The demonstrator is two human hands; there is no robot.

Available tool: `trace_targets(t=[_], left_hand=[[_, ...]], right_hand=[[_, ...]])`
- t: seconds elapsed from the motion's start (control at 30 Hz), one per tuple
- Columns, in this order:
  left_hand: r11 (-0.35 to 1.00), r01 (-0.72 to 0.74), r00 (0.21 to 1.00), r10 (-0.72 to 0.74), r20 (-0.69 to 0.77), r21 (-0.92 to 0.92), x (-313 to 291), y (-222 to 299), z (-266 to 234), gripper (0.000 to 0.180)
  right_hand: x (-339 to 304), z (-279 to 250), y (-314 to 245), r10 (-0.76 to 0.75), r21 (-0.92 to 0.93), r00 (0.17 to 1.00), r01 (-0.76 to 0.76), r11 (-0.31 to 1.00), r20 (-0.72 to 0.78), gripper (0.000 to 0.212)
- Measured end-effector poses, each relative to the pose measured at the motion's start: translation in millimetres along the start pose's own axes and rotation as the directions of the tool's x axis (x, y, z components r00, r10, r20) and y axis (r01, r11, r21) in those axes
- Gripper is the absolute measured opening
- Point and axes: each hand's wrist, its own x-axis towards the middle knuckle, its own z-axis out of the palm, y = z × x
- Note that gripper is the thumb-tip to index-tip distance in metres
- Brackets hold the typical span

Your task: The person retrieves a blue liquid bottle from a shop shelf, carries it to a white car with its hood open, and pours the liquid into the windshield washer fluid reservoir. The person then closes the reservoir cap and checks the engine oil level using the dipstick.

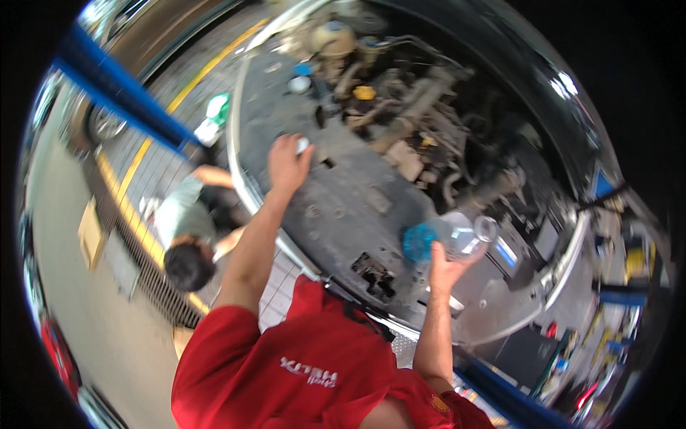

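Observation:
My right hand (449,268) is wrapped round a clear plastic bottle (461,234) above the front of an open engine bay. The bottle lies tilted, its mouth toward the right, and blue liquid (420,242) sits at its left end. Over the black front panel (343,179), my left hand (289,168) is closed with a small round white piece (302,146), perhaps a cap, at its fingertips. Beyond that hand, a white round piece (299,84) and a blue cap (304,69) are on the panel. Motion blur softens the details.
The dusty engine (421,136) carries a yellow cap (364,93), with a pale reservoir (333,38) behind. A battery (509,250) stands at right. Another person (191,222) crouches at left beside the car, near a blue lift post (128,93). A green-and-white container (216,109) is on the floor.

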Motion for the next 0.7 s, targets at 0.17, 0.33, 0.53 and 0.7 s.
trace_targets(t=[0.17, 0.33, 0.53, 0.7], left_hand=[[1.0, -0.006, 1.0, 0.006, 0.03, -0.003, 1.2, -0.7, -3.2, 0.041], [0.998, -0.02, 0.996, 0.014, 0.093, 0.067, 1.2, -27.6, 8.4, 0.047], [0.984, -0.09, 0.993, 0.076, 0.095, 0.153, 1.6, -35.5, 12.7, 0.05], [0.984, -0.082, 0.992, 0.066, 0.107, 0.155, 4.3, -33.4, 10.5, 0.049]], right_hand=[[0.4, 5.2, 2.7, 0.063, -0.098, 0.997, -0.058, 0.993, 0.049, 0.123], [2.6, 7.9, -4.1, -0.018, 0.036, 0.997, 0.016, 0.999, 0.075, 0.128], [-3.5, 2.0, -17.9, 0.052, 0.006, 0.991, -0.053, 0.999, 0.122, 0.127], [-5.8, -1.4, -21.7, 0.032, -0.066, 0.99, -0.023, 0.998, 0.137, 0.126]])
